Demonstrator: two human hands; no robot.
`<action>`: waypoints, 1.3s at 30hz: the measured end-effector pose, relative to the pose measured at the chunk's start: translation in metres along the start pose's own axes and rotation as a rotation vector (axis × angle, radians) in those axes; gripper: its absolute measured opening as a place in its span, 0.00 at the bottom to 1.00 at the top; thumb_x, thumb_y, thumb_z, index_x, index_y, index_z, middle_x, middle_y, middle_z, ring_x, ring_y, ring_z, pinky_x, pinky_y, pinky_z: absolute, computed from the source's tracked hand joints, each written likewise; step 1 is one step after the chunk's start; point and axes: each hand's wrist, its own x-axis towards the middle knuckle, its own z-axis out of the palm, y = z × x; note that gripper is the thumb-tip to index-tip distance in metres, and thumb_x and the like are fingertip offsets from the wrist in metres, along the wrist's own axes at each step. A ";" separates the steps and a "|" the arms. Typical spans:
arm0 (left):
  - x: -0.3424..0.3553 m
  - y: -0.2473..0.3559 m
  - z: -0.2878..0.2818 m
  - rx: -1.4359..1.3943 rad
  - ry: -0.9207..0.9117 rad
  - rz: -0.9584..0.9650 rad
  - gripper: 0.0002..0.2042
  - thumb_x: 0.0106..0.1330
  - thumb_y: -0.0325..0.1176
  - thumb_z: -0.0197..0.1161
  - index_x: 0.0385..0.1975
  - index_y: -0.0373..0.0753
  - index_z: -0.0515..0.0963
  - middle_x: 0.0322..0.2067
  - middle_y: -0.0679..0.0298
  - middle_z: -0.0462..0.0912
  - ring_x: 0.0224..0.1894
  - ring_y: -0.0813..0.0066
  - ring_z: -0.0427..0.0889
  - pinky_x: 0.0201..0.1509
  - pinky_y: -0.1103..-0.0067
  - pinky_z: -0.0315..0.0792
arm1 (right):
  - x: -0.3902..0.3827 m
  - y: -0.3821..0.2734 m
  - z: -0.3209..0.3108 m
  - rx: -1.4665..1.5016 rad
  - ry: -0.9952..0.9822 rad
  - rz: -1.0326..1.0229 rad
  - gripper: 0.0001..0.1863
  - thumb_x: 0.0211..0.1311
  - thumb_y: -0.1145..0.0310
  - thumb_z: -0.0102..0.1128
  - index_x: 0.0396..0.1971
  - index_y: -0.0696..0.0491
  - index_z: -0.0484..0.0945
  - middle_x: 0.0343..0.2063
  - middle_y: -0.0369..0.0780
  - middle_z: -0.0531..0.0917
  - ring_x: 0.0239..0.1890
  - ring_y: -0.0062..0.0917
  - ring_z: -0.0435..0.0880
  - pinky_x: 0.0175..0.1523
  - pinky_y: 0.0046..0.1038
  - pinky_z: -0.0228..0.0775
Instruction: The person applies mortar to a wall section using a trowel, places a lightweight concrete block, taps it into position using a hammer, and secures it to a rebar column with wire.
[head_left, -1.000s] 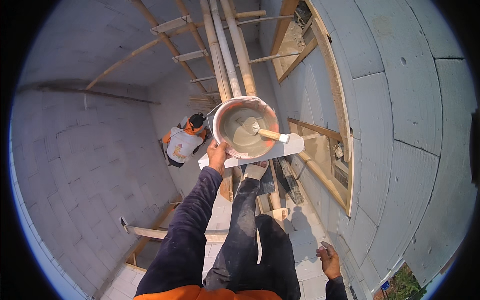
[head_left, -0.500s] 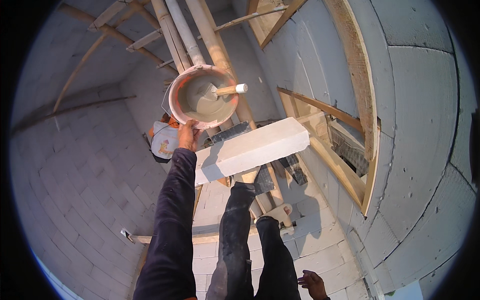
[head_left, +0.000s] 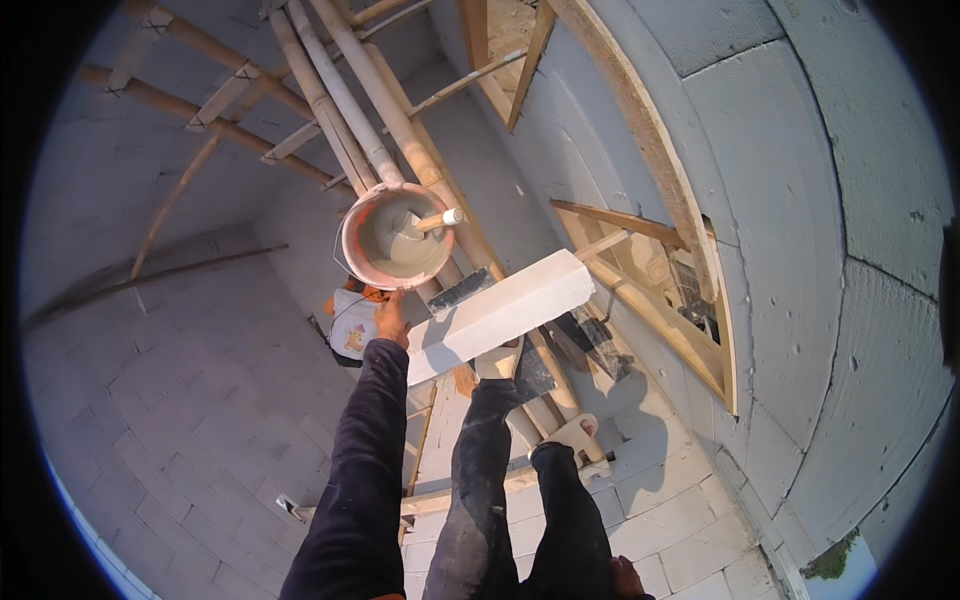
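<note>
My left hand (head_left: 392,318) reaches forward, its fingers closed at the near rim of a reddish bucket (head_left: 352,250). Grey wet mortar (head_left: 385,240) fills part of the bucket, and a trowel with a wooden, white-ended handle (head_left: 437,220) rests in it. Just to the right of that hand, a long pale block (head_left: 510,310) lies across the bamboo poles, above my feet. My right hand (head_left: 628,578) hangs low beside my right leg at the lower edge; its fingers are mostly hidden.
I stand on bamboo poles (head_left: 425,150) high above the floor. A grey block wall (head_left: 780,230) rises at the right, with a timber-framed opening (head_left: 660,290). A person in a white-backed top (head_left: 352,322) is below, beside the bucket. A pole lattice (head_left: 215,110) spans the far left.
The view has shifted, so the bucket and block sit lower and nearer in it. My left hand remains at the bucket's near rim. My right hand has dropped toward my leg, showing less.
</note>
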 end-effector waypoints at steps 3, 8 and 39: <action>-0.071 -0.041 0.003 0.240 0.071 0.174 0.52 0.61 0.50 0.74 0.78 0.27 0.53 0.75 0.41 0.64 0.75 0.49 0.67 0.76 0.61 0.64 | 0.004 0.029 0.014 -0.031 0.012 -0.015 0.26 0.79 0.54 0.54 0.65 0.58 0.77 0.59 0.54 0.82 0.63 0.47 0.79 0.70 0.43 0.70; -0.219 -0.089 -0.031 0.889 -0.254 0.290 0.41 0.66 0.49 0.70 0.73 0.28 0.68 0.71 0.42 0.72 0.76 0.51 0.68 0.79 0.68 0.62 | 0.031 0.086 0.044 -0.129 -0.024 -0.008 0.22 0.77 0.58 0.56 0.61 0.56 0.80 0.54 0.51 0.85 0.60 0.47 0.81 0.67 0.44 0.72; -0.582 -0.093 -0.103 1.815 -1.046 0.654 0.27 0.74 0.50 0.66 0.62 0.34 0.80 0.53 0.52 0.87 0.56 0.66 0.85 0.64 0.71 0.76 | -0.014 0.268 -0.043 0.521 0.317 -0.302 0.34 0.73 0.40 0.51 0.51 0.57 0.88 0.55 0.52 0.87 0.59 0.47 0.85 0.65 0.43 0.73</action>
